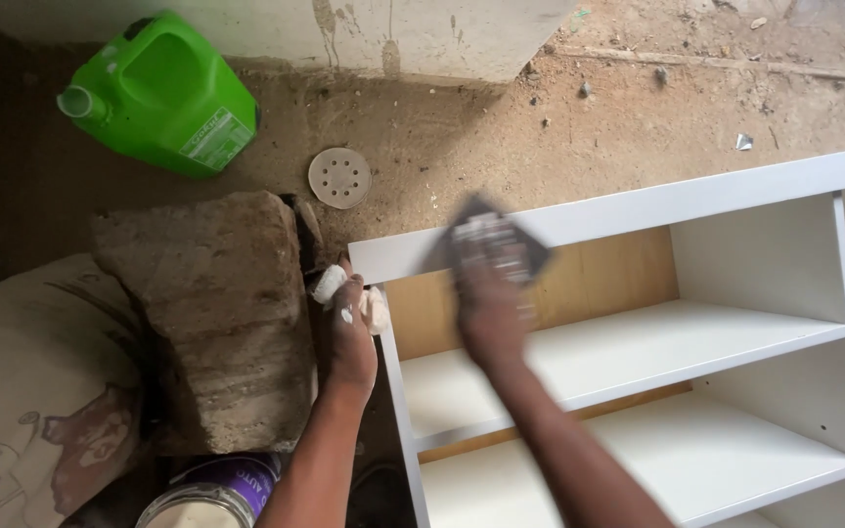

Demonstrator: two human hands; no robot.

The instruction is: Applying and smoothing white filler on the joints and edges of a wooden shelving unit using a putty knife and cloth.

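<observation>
Right hand, frame centre, arm reaching up from bottom edge, fingers clamped on a dark sandpaper sheet pressed to the top edge of the white shelf unit; blurred. Left hand, centre-left, closed round a pale rag at the unit's corner, w/ a stone block just beside. Open dirt floor above the edge; green jug upper left, sanding disc near it.

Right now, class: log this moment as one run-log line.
left hand: grips white cloth wad at shelf corner | right hand: presses dark sandpaper sheet on white wooden shelf unit, blurred
</observation>
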